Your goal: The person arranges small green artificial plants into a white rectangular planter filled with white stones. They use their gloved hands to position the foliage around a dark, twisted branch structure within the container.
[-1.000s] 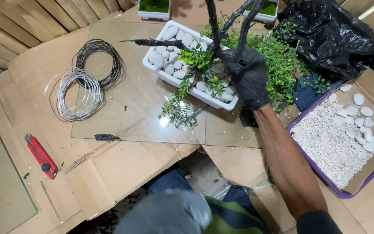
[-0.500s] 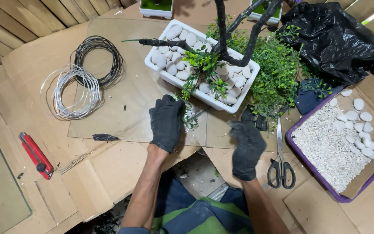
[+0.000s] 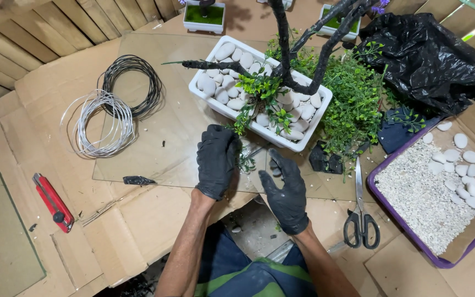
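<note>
A small green sprig [image 3: 245, 160] of fine artificial leaves is lying flat on the glass-covered surface [image 3: 155, 148], just below the white planter [image 3: 309, 140] of pebbles.

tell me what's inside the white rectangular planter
The white planter is filled with smooth white pebbles. A dark artificial tree trunk rises from them, with green leaf sprigs at its base. Whatever lies beneath the pebbles is covered.

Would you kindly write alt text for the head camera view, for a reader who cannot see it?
Two black-gloved hands, left and right, meet over a small green sprig on a glass sheet, in front of a white planter filled with white stones and a dark model tree. Wire coils, a red knife, scissors and a gravel tray lie around.
</note>
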